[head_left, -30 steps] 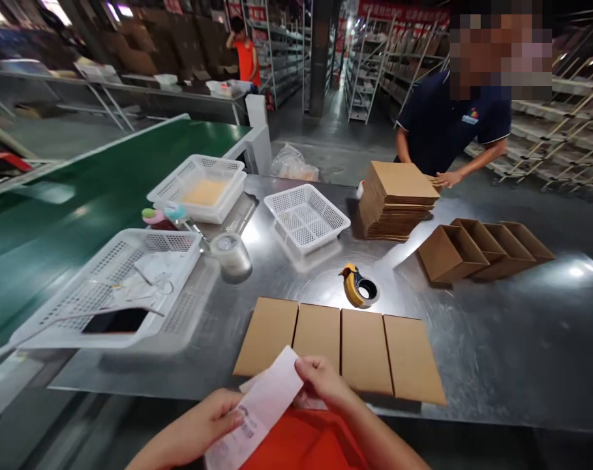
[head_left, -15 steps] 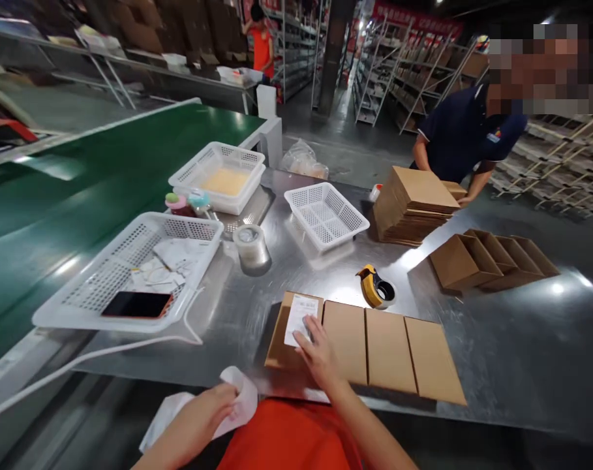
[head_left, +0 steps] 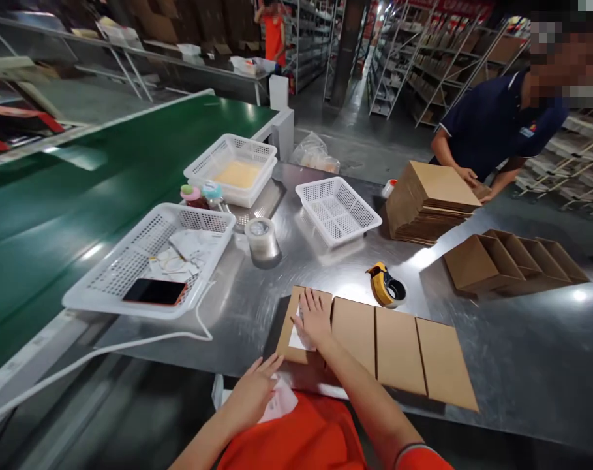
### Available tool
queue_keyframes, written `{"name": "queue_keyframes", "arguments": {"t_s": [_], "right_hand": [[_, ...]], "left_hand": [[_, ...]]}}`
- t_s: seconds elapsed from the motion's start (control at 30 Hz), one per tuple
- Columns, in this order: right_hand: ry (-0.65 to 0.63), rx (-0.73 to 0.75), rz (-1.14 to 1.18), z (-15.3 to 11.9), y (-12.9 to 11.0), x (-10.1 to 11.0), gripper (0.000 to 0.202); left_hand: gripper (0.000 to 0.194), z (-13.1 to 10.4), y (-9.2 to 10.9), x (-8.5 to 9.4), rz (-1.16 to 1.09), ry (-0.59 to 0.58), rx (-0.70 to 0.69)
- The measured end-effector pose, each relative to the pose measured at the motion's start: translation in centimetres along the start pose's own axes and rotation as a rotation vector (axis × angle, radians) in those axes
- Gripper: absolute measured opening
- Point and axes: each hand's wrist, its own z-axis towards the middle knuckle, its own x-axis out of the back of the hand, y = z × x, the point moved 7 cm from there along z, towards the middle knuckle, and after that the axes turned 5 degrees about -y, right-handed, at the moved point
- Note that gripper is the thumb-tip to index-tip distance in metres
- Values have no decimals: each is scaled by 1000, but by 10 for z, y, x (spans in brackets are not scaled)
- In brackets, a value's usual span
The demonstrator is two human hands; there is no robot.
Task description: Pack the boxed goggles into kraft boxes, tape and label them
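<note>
Four-sided cardboard boxes stand in a row at the table's near edge. My right hand (head_left: 314,320) lies flat, fingers outstretched, on the leftmost box (head_left: 287,326), covering much of the white label (head_left: 296,338) on its top. My left hand (head_left: 254,391) is at that box's near left corner, with its upper fingers reaching to the edge. A white paper sheet (head_left: 280,399) hangs from my left hand, gripped by its lower fingers, which are partly hidden. A yellow tape dispenser (head_left: 385,286) lies just beyond the row of boxes (head_left: 398,346).
White baskets (head_left: 149,261) stand left and behind, one with a phone (head_left: 154,292). A clear tape roll (head_left: 261,240) stands mid-table. Flat cardboard (head_left: 433,202) is stacked near a co-worker (head_left: 501,130); open boxes (head_left: 511,264) stand right. A green conveyor belt (head_left: 81,196) runs along the left.
My right hand has slid up and flattened over the label. My left hand has moved right and up to the box corner, bringing the white paper with it.
</note>
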Motion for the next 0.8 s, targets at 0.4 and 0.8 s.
{"name": "queue_keyframes", "arguments": {"t_s": [0.4, 0.8], "right_hand": [[-58, 258, 98, -58, -19, -28, 79], [491, -83, 1193, -135, 6, 71, 50]], "left_hand": [[52, 8, -11, -3, -336, 68, -7], [60, 2, 31, 86, -1707, 393, -98]]}}
